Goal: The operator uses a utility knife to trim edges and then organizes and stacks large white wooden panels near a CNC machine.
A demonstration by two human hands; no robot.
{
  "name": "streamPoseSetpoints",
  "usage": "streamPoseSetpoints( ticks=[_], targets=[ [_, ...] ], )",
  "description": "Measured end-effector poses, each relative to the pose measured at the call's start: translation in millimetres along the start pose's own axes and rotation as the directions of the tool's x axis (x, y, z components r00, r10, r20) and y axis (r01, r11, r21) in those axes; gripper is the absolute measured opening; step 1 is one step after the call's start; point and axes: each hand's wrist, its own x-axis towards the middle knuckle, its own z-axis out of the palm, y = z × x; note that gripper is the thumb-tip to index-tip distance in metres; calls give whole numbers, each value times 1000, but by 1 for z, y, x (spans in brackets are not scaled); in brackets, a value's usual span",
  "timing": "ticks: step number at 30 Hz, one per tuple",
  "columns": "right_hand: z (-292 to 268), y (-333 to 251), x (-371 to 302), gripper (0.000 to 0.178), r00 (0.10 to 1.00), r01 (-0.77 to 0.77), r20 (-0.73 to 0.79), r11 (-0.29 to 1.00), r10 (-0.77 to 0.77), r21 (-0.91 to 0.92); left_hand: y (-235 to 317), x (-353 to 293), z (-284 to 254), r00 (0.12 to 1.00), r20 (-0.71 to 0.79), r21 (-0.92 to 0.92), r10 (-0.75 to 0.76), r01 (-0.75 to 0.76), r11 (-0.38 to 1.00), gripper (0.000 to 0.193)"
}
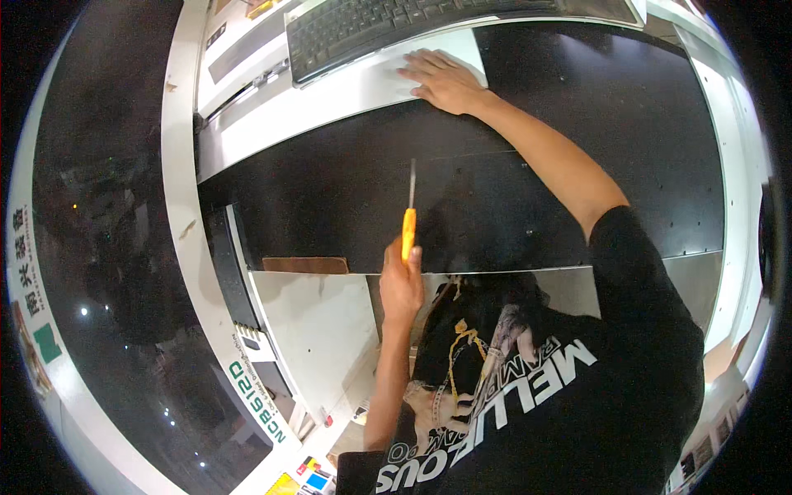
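My left hand [402,285] is wrapped round the yellow handle of a screwdriver [409,227]. Its thin metal shaft points away from me over the black panel [363,190], and the tip seems to touch nothing but dark surface lies behind it. Farther off, my right hand [445,80] rests flat with fingers spread on a white strip [355,97] below a keyboard.
A black keyboard [363,37] sits on a ledge at the far side. White machine frame posts [183,165] rise at the left beside a dark glossy panel [99,206]. Along the near edge lies a brown strip [305,265], with a white cabinet surface [313,330] below.
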Motion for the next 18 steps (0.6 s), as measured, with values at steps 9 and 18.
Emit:
streamPoseSetpoints(
  ticks=[9, 18],
  targets=[
    [-16, 33, -48, 71, 835, -549, -67, 818, 546, -171, -142, 102, -178, 874, -430, 109, -224, 297, 949, 65],
    [-27, -93, -180, 65, 868, -488, -183, 859, 461, -156, -119, 189, -165, 984, -148, 205, 95, -64, 977, 66]
  ],
)
